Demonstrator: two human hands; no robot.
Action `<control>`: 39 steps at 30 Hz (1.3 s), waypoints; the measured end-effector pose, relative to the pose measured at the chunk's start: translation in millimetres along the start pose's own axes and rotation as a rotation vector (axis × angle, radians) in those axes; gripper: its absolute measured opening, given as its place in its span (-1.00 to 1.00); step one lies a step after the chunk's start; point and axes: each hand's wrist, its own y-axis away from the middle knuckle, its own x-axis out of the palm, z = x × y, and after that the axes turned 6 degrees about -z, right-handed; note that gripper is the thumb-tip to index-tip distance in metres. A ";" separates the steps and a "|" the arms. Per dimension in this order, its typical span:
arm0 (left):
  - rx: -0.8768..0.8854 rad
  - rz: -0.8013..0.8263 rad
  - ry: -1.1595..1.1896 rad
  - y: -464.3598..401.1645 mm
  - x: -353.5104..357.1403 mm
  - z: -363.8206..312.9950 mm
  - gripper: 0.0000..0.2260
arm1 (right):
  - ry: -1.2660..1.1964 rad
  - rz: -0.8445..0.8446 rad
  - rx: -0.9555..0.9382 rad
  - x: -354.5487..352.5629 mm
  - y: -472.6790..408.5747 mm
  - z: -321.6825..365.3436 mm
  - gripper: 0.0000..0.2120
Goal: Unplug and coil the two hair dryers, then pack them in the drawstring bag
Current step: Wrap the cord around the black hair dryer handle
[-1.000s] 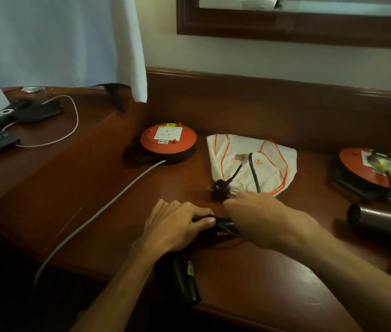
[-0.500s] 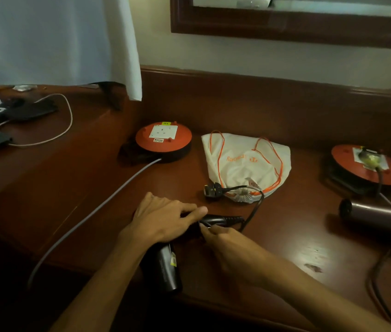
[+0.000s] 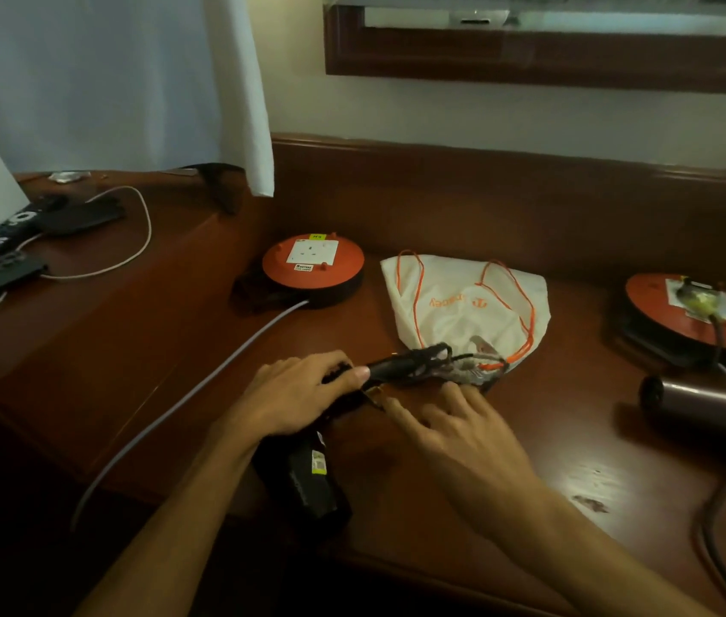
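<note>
**Cord bundled at the black dryer's handle, right hand let go**

Since half a second ago the black cord, which then trailed out to a plug lying in front of the bag, has been drawn in: it now sits as a blurred bundle (image 3: pixel 430 365) at the near edge of the white drawstring bag (image 3: pixel 463 300), and the right hand has come off it.

Landmark: the drawstring bag, lying flat on the wooden surface (image 3: pixel 508 460) with its orange strings on top.

Left hand (image 3: pixel 296 400): just in front of the bag and to its left, grasping the handle end of the black hair dryer (image 3: pixel 307 478), fingers curled over it, thumb pointing toward the cord bundle. The dryer's barrel runs from under that hand toward the surface's front edge.

Right hand (image 3: pixel 454 431): directly in front of the bag, released, fingers spread and relaxed, fingertips near the cord bundle; whether they touch it cannot be told through the blur.

Count:
- Hair dryers, two: the black one under the left hand, and a brown one (image 3: pixel 708 400) well to the right of the bag.
- Orange extension reels, two: one (image 3: pixel 312 269) just left of the bag with a bare socket, one (image 3: pixel 694 311) well right of it with a plug (image 3: pixel 699 298) in it.
- Drawstring bag, one.
</note>
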 end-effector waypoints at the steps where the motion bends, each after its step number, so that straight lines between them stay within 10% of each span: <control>1: -0.018 -0.019 0.078 0.9 -1.7 5.9 -0.45 | 0.034 0.035 -0.002 -10.1 -5.4 -2.4 -0.47; 6: -0.016 -0.048 0.435 11.3 -6.1 26.6 -0.53 | -0.417 0.167 0.079 13.1 -26.8 -35.4 -0.61; 12: 0.070 -0.030 0.043 27.4 3.2 -0.8 -0.47 | -0.799 0.374 0.123 50.1 -48.8 -57.2 -0.89; 29: 0.223 0.039 -0.366 16.5 29.8 -43.5 -0.33 | -0.693 0.492 0.001 7.1 -92.1 -65.2 -0.66; 39: 0.042 -0.052 -0.014 16.9 22.4 -47.8 -0.50 | -0.548 0.553 0.004 -7.1 -74.7 -60.1 -0.86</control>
